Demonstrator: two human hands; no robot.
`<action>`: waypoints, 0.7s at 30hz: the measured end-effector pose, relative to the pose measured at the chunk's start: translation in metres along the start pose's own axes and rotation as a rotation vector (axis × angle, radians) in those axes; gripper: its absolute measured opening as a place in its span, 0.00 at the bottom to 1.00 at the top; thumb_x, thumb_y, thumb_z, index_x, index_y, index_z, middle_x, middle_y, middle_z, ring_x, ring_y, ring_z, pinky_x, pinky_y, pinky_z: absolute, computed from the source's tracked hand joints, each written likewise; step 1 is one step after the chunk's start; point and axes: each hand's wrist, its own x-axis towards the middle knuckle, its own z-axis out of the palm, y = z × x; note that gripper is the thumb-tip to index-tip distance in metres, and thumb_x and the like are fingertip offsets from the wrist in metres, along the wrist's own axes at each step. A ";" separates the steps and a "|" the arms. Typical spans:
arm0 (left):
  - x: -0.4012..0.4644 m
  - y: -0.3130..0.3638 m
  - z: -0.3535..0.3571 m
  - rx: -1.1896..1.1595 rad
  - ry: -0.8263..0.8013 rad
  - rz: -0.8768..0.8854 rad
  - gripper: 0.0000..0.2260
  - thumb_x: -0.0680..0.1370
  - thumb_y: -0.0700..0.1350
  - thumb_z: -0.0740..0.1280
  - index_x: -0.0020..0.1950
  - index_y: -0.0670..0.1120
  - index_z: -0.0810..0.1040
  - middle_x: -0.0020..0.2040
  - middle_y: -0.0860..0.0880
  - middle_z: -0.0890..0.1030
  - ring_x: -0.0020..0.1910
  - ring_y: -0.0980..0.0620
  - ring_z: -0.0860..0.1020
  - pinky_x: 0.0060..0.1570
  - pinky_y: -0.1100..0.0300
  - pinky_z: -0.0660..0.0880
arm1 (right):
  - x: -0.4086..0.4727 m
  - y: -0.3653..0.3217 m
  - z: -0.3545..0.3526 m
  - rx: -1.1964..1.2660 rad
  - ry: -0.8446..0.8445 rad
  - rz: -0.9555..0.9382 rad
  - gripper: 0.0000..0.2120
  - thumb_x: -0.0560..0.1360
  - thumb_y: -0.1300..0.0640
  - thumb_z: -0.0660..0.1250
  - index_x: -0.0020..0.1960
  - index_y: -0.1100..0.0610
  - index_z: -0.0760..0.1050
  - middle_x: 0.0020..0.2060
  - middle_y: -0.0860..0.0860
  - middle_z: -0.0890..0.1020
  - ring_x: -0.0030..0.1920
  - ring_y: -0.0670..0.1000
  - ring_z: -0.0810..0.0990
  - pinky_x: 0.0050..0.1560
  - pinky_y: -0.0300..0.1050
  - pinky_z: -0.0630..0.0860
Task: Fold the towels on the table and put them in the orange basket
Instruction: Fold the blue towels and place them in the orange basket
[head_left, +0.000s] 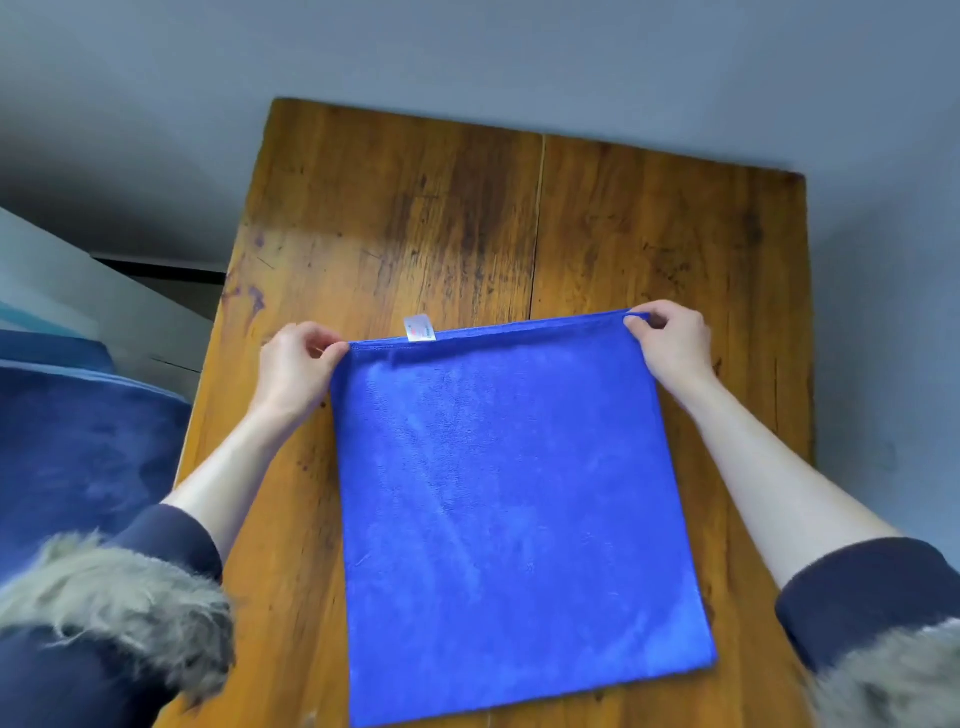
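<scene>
Fur-trimmed dark sleeves (171, 540) sit nearest the camera, at both lower corners. Beyond them the wooden tabletop (415, 208) carries a blue towel (514, 509), spread flat and reaching from the near edge of the tabletop to about its middle. The left hand (293, 364) pinches the towel's far left corner and the right hand (670, 343) pinches its far right corner, probably so the far edge stays straight for a fold toward the person. A small white label (420, 328) sticks out from the towel's far edge, nearer the left hand. No orange basket is in view.
</scene>
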 end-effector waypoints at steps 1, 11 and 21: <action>0.002 -0.002 0.001 0.023 -0.004 0.028 0.05 0.76 0.42 0.67 0.48 0.42 0.81 0.47 0.46 0.77 0.43 0.52 0.74 0.45 0.64 0.65 | 0.003 0.001 0.002 -0.031 0.011 -0.008 0.08 0.76 0.59 0.66 0.51 0.59 0.81 0.49 0.54 0.80 0.50 0.52 0.76 0.47 0.35 0.65; 0.017 -0.005 0.008 0.123 -0.074 0.062 0.07 0.73 0.40 0.70 0.49 0.43 0.77 0.48 0.43 0.74 0.45 0.48 0.72 0.51 0.59 0.66 | 0.015 0.000 0.004 -0.175 -0.094 -0.221 0.03 0.74 0.61 0.68 0.45 0.59 0.80 0.47 0.51 0.75 0.51 0.51 0.72 0.50 0.39 0.65; 0.015 -0.008 0.000 0.138 -0.122 0.153 0.03 0.75 0.43 0.68 0.42 0.47 0.77 0.44 0.47 0.74 0.43 0.50 0.72 0.46 0.60 0.65 | 0.014 0.006 -0.002 -0.018 -0.139 -0.099 0.04 0.72 0.60 0.70 0.40 0.53 0.77 0.36 0.45 0.77 0.41 0.47 0.73 0.37 0.34 0.65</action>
